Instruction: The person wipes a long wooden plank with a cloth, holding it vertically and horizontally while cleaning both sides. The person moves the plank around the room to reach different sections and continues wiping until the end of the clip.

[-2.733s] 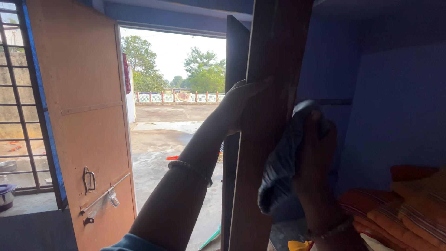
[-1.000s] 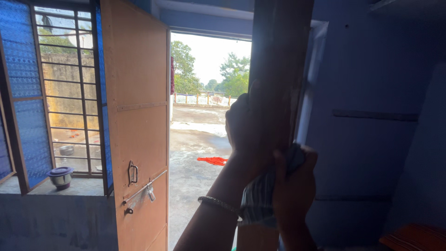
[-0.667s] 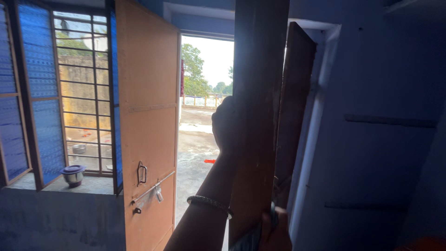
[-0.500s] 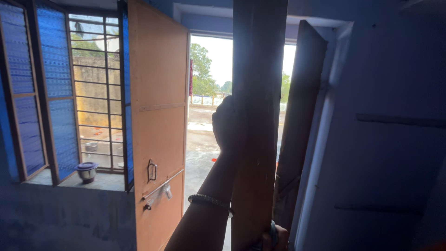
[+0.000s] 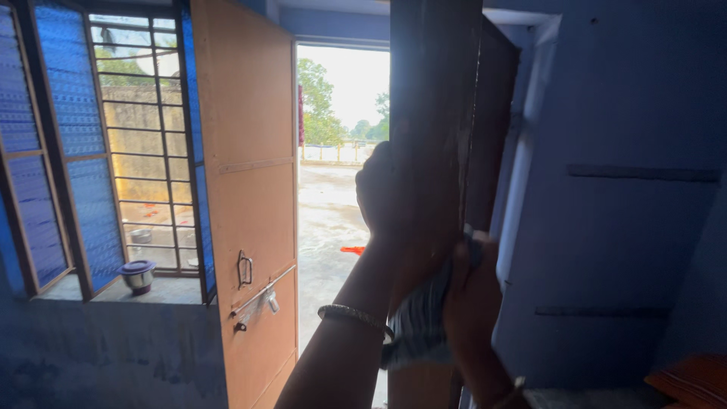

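Your left hand (image 5: pixel 388 198) grips the edge of the dark wooden door (image 5: pixel 433 136), fingers wrapped round it. Your right hand (image 5: pixel 473 299) is back up w/ the striped cloth (image 5: pixel 420 326) bunched in its fingers, pressed to the door's lower edge, so wiping has moved higher vs. a sec ago.

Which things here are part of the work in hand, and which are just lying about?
In hand: left hand gripping dark wooden panel; right hand pressing striped cloth against it.
Lying about: steel pot on window ledge, orange door, orange fabric.
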